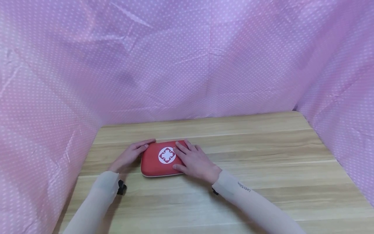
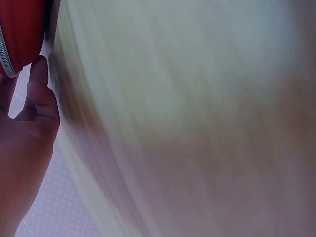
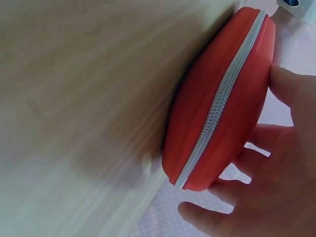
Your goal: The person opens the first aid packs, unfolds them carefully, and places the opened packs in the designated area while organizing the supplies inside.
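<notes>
Seemingly, steadying a red zipped case (image 1: 151, 161) is the step in hand; it lies left on a pale wooden table (image 1: 263, 162). The right hand (image 1: 194, 161) spreads open fingers over its right end; the left hand (image 1: 131, 154) touches its far left corner, grip unclear. Opening would call for the zip (image 3: 216, 111). Pink dotted cloth (image 1: 204, 65) hangs left, far and right.

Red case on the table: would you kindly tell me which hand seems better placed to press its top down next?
Probably the right hand: its fingers lie spread across the right part of the top of the red case, whereas the left hand is only at its far left corner.
</notes>
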`<state>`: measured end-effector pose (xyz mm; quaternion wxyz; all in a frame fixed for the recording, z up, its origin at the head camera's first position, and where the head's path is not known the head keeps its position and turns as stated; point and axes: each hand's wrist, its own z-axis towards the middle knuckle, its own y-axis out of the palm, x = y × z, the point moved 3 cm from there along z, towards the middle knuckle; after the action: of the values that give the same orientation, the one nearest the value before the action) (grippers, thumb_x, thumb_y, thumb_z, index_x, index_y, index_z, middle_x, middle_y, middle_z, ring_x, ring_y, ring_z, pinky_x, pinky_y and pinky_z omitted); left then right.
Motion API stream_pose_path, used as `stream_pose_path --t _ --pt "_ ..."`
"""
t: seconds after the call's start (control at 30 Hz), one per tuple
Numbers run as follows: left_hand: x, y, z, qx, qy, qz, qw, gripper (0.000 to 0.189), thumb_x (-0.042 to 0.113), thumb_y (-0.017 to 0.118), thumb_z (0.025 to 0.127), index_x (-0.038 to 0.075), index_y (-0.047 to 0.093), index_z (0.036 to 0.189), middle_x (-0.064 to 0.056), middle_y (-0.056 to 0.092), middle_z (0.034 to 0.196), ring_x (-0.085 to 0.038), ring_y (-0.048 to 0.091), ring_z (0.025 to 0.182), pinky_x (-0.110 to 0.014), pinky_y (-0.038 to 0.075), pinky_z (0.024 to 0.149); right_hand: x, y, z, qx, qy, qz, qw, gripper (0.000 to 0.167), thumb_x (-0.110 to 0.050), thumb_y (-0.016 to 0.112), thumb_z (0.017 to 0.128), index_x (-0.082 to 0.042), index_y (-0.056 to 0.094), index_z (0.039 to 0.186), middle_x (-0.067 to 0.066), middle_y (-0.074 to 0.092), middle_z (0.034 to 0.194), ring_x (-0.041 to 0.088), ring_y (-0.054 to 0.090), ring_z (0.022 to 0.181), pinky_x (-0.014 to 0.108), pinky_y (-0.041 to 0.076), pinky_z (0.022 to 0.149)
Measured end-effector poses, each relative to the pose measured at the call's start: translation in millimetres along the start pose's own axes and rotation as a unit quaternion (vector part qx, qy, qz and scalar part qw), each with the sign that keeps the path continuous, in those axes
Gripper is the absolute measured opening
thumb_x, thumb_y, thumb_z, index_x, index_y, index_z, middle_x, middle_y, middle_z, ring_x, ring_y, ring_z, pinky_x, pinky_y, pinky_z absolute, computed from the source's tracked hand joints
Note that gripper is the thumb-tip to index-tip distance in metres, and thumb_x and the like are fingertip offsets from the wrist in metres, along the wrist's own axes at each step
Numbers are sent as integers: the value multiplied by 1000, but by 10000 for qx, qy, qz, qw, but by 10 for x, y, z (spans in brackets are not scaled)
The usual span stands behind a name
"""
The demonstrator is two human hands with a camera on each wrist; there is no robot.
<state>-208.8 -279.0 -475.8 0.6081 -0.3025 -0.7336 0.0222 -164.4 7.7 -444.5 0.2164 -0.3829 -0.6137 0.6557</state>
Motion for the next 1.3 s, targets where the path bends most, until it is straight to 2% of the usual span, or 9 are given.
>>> stream_pose_path --t 0.23,0.4,0.6,0.67,0.87,1.07,1.13,1.2,1.3 --pt "35 1 59 -28 73 33 10000 49 23 44 112 14 39 161 -17 51 154 -39 43 143 -55 34 118 30 -7 -1 -39 -50 185 9998 77 -59 60 99 -20 39 162 3 30 169 37 18 157 54 33 119" --pt "19 -52 68 15 -12 82 10000 48 24 45 112 9 44 157 -18 53 151 -38 45 141 -56 32 119 30 5 1 -45 -83 248 9996 77 -58 60 99 -20 38 162 4 30 169 36 17 157 50 31 122" --pt "-1 -129 77 179 464 838 9952 37 6 43 110 2 59 143 -19 60 142 -38 51 135 -58 36 116 22 0 -2 -61 -43 320 9995 77 -58 61 99 -19 38 162 3 30 169 35 17 157 48 34 120" --pt "2 -137 90 120 644 1123 9915 38 0 42 108 1 62 140 -19 62 140 -39 52 135 -59 37 115 25 -7 -4 -71 -23 357 9993 77 -57 61 99 -20 38 162 3 30 169 34 17 158 47 36 119" --pt "-18 -156 124 -110 478 1165 9920 41 -2 43 107 7 64 140 -16 61 142 -38 50 138 -59 36 115 40 -11 1 -67 -14 424 9991 77 -57 60 99 -19 37 162 2 29 169 33 15 158 45 36 120" --pt "-22 -185 96 78 288 1244 9918 35 2 49 107 5 65 139 -17 62 140 -39 52 135 -59 39 114 40 -15 -4 -76 -43 445 9990 77 -58 61 99 -19 38 162 2 29 169 32 14 158 45 38 118" --pt "-18 -179 89 161 230 1460 9889 33 3 50 107 4 66 136 -17 65 136 -38 55 130 -58 42 112 37 -23 -11 -79 -44 458 9989 77 -58 61 99 -19 38 162 2 30 169 32 15 158 46 39 117" --pt "-6 -165 85 291 287 1848 9819 31 4 50 107 3 68 132 -16 68 130 -36 59 125 -58 45 109 35 -27 -15 -82 -38 464 9989 77 -57 61 99 -19 38 162 2 30 169 32 15 158 46 40 116" --pt "31 -136 78 480 695 2601 9619 25 2 54 105 0 70 124 -16 71 118 -36 63 115 -58 49 104 33 -27 -16 -99 -10 458 9989 77 -57 61 99 -19 38 162 2 29 169 32 14 158 46 42 115"
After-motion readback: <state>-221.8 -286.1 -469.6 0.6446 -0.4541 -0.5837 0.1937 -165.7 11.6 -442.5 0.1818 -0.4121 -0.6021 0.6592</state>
